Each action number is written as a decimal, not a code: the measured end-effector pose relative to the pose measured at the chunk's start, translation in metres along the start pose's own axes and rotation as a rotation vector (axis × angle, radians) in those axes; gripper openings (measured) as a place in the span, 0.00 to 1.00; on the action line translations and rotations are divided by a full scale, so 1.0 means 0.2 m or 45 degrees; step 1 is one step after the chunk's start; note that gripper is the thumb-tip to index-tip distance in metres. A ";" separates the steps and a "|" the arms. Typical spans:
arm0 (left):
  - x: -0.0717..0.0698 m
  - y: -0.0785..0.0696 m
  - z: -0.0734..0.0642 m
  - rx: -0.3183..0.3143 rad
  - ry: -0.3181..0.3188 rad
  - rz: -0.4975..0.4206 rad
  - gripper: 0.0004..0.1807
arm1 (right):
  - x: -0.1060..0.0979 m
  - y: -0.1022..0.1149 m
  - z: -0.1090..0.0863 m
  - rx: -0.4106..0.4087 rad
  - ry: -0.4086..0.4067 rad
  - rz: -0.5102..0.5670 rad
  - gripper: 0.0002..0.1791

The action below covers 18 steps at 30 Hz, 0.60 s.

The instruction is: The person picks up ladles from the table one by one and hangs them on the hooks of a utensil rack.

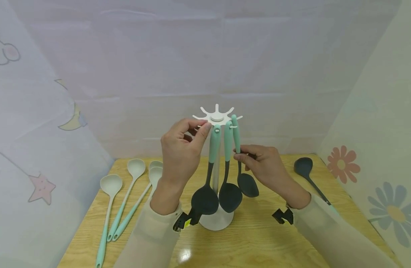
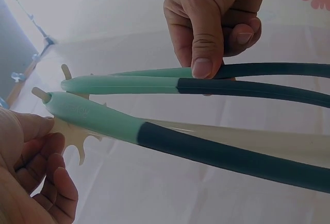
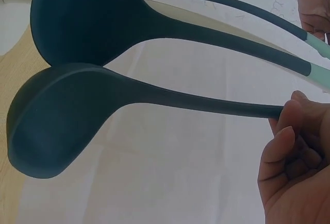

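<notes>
A white utensil rack (image 1: pixel 217 221) stands upright, its top ringed with prongs. Two dark ladles with mint handles, a left ladle (image 1: pixel 204 200) and a middle ladle (image 1: pixel 230 198), hang from its near prongs. My left hand (image 1: pixel 181 150) pinches the rack's top beside the left ladle's handle. With thumb and fingers, my right hand (image 1: pixel 267 163) pinches a third dark ladle (image 3: pixel 46 136) low on its mint handle. That handle's upper end is at a prong on the right; whether its hole is over the prong I cannot tell. Its bowl hangs beside the middle ladle's.
Several pale ladles with mint handles lie on the wooden table (image 1: pixel 252 238) at the left, among them one outermost ladle (image 1: pixel 111 184); my left arm partly covers others. One more dark ladle (image 1: pixel 303 166) lies at the right, its handle partly behind my right sleeve.
</notes>
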<state>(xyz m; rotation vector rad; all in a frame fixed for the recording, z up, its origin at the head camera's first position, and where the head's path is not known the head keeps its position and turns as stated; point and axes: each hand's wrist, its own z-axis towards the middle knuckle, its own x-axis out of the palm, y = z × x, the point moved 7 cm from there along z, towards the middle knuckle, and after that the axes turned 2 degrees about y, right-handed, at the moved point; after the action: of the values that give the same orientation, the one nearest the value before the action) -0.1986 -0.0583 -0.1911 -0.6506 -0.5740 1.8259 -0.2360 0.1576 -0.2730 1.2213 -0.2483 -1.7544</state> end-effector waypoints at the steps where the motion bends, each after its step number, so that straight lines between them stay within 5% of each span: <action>1: 0.00 0.00 0.00 0.003 -0.001 -0.001 0.06 | 0.00 0.00 0.00 0.004 0.003 0.006 0.10; 11: 0.00 0.00 0.00 0.009 -0.002 -0.007 0.06 | 0.02 -0.05 0.03 0.135 0.043 0.056 0.10; 18: 0.00 0.00 0.01 0.012 -0.004 0.012 0.06 | 0.03 -0.04 0.02 0.135 0.046 0.093 0.11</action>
<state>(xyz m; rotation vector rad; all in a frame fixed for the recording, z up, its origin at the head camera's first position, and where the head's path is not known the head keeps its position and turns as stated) -0.2006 -0.0586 -0.1903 -0.6449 -0.5650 1.8381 -0.2447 0.1557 -0.2806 1.3023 -0.3639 -1.6726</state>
